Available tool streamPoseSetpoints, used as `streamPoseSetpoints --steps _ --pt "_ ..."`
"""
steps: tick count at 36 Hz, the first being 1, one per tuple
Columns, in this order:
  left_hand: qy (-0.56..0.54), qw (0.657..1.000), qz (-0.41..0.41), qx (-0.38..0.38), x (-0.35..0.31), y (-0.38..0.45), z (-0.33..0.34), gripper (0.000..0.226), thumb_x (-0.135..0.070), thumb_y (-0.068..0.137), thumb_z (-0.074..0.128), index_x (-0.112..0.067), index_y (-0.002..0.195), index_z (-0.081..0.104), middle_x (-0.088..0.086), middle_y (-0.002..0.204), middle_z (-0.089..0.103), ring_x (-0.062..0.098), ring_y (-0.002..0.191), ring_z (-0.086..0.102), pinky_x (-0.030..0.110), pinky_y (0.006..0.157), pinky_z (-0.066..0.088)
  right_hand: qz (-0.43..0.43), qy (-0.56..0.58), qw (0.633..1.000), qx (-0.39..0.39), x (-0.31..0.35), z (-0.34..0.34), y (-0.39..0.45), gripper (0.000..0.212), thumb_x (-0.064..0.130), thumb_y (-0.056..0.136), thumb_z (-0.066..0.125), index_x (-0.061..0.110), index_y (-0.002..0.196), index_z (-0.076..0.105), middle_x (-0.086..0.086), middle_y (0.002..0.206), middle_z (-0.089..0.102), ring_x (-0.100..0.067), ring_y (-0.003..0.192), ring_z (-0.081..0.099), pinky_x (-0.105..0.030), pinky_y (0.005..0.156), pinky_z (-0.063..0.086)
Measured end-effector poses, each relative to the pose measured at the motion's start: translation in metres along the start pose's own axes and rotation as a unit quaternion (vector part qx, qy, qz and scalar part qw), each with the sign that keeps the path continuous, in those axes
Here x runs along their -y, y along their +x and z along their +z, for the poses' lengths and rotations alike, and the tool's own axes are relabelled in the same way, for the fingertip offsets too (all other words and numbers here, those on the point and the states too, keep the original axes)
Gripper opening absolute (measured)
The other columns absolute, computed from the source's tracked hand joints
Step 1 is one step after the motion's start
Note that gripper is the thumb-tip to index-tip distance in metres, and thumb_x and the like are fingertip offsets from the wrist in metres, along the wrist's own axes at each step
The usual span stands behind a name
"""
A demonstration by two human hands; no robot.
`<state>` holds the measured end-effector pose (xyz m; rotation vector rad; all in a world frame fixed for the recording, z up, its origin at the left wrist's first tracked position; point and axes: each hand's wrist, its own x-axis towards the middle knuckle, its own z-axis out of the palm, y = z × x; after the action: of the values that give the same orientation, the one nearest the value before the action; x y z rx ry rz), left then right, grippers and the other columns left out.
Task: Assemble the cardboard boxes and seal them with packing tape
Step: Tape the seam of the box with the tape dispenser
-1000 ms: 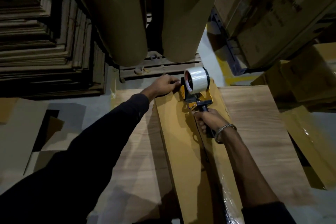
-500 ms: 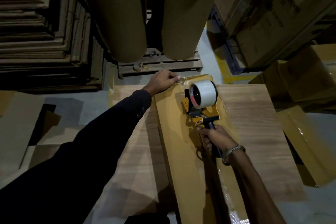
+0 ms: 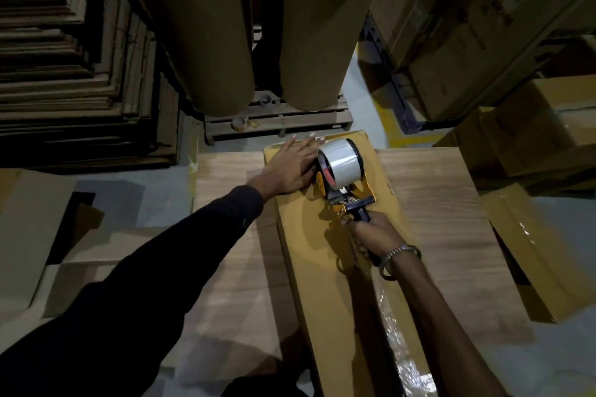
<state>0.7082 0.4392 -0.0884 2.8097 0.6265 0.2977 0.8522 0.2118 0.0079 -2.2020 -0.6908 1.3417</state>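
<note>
A long, narrow yellow-brown cardboard box (image 3: 309, 267) lies lengthwise on a wooden table (image 3: 451, 219). My left hand (image 3: 290, 167) presses flat, fingers straight, on the box's far end. My right hand (image 3: 371, 238) grips the black handle of a tape dispenser (image 3: 342, 177) with a roll of clear tape, which stands on the box top just right of my left hand. Shiny clear tape (image 3: 400, 348) runs along the box's seam toward me.
Two big brown paper rolls (image 3: 306, 42) stand on a pallet (image 3: 277, 122) beyond the table. Stacks of flat cardboard (image 3: 80, 90) fill the left. Printed cartons (image 3: 483, 26) and other boxes (image 3: 532, 251) crowd the right. Flat cartons (image 3: 32, 219) lie on the floor at left.
My left hand went from the box's far edge to lying flat on its top beside the dispenser. The dispenser first drew back toward me, then shifted slightly toward the far end.
</note>
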Motion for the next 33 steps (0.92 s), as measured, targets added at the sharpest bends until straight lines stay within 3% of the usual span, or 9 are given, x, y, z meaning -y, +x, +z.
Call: streamPoseSetpoints --steps 2,5,8,14,19,21,25,29,33 --pt "0.012 1.000 -0.004 0.013 -0.001 0.000 -0.001 0.057 -0.037 0.107 0.043 -0.017 0.160 0.039 0.007 0.170 0.031 0.028 0.162 0.011 0.057 0.130 0.006 0.000 -0.006 1.000 0.006 -0.001 -0.003 -0.002 0.012 0.027 0.093 0.071 0.019 0.085 0.066 0.000 0.068 0.058 -0.018 0.060 0.051 -0.030 0.056 0.040" --pt "0.030 0.999 -0.018 0.038 -0.002 0.000 0.000 0.061 -0.046 0.110 0.028 -0.023 0.167 0.021 0.002 0.175 0.014 0.023 0.163 0.003 0.054 0.130 0.003 0.018 -0.005 1.000 0.024 -0.009 -0.008 -0.007 0.012 0.027 0.094 0.069 0.016 0.093 0.067 -0.001 0.067 0.054 -0.015 0.056 0.047 -0.030 0.053 0.038" --pt "0.049 0.997 -0.030 0.053 -0.005 0.001 -0.001 0.065 -0.054 0.111 0.014 -0.023 0.168 0.013 0.001 0.175 0.010 0.022 0.162 0.001 0.052 0.131 0.003 0.027 -0.021 0.999 0.029 -0.025 -0.014 -0.017 0.013 0.027 0.095 0.068 0.015 0.096 0.068 0.000 0.066 0.053 -0.016 0.056 0.048 -0.030 0.054 0.039" --pt "0.043 0.996 -0.054 0.062 -0.013 -0.001 -0.004 0.067 -0.060 0.111 0.014 -0.025 0.168 0.014 -0.002 0.175 0.011 0.019 0.162 0.001 0.050 0.131 0.002 0.033 -0.041 0.998 0.024 -0.062 -0.017 -0.043 0.010 0.022 0.095 0.068 0.014 0.090 0.067 0.001 0.063 0.055 -0.017 0.057 0.050 -0.030 0.054 0.040" --pt "0.053 0.992 -0.063 0.100 -0.039 -0.013 -0.008 0.073 -0.063 0.108 0.010 -0.022 0.168 0.007 0.010 0.176 -0.001 0.027 0.162 -0.005 0.057 0.129 -0.004 0.034 -0.033 0.999 0.008 -0.066 -0.012 -0.042 0.007 0.021 0.091 0.068 0.016 0.086 0.066 -0.001 0.062 0.057 -0.019 0.056 0.053 -0.033 0.057 0.042" --pt "0.046 0.992 -0.045 0.112 -0.060 -0.029 0.000 0.068 -0.057 0.110 0.018 -0.022 0.168 0.011 0.011 0.175 0.000 0.028 0.162 -0.002 0.057 0.128 -0.002 0.034 -0.027 0.999 0.009 -0.068 -0.011 -0.042 0.008 0.021 0.091 0.069 0.014 0.088 0.066 -0.002 0.064 0.057 -0.018 0.056 0.053 -0.031 0.056 0.041" --pt "0.062 0.994 -0.010 0.093 -0.080 -0.054 0.013 0.064 -0.053 0.110 0.014 -0.023 0.165 0.027 0.009 0.174 0.016 0.027 0.162 0.010 0.055 0.129 0.007 0.023 -0.017 1.000 0.002 -0.072 -0.009 -0.045 0.019 0.025 0.092 0.073 0.018 0.078 0.063 0.006 0.051 0.054 -0.012 0.044 0.050 -0.026 0.048 0.038" --pt "0.056 0.993 -0.029 0.096 -0.079 -0.049 0.007 0.069 -0.058 0.108 0.010 -0.023 0.167 0.021 0.010 0.175 0.014 0.027 0.162 0.012 0.052 0.130 0.008 0.013 0.003 1.000 -0.003 -0.076 -0.006 -0.049 0.024 0.025 0.092 0.073 0.020 0.073 0.059 0.007 0.051 0.053 -0.013 0.045 0.049 -0.028 0.050 0.038" --pt "0.060 0.991 -0.050 0.106 -0.081 -0.051 0.010 0.076 -0.064 0.106 0.000 -0.023 0.169 0.010 0.008 0.176 0.005 0.025 0.163 0.005 0.051 0.130 0.004 0.033 0.013 0.999 0.021 -0.085 -0.004 -0.066 0.013 0.025 0.090 0.074 0.015 0.083 0.067 0.002 0.060 0.057 -0.013 0.050 0.051 -0.027 0.051 0.039"
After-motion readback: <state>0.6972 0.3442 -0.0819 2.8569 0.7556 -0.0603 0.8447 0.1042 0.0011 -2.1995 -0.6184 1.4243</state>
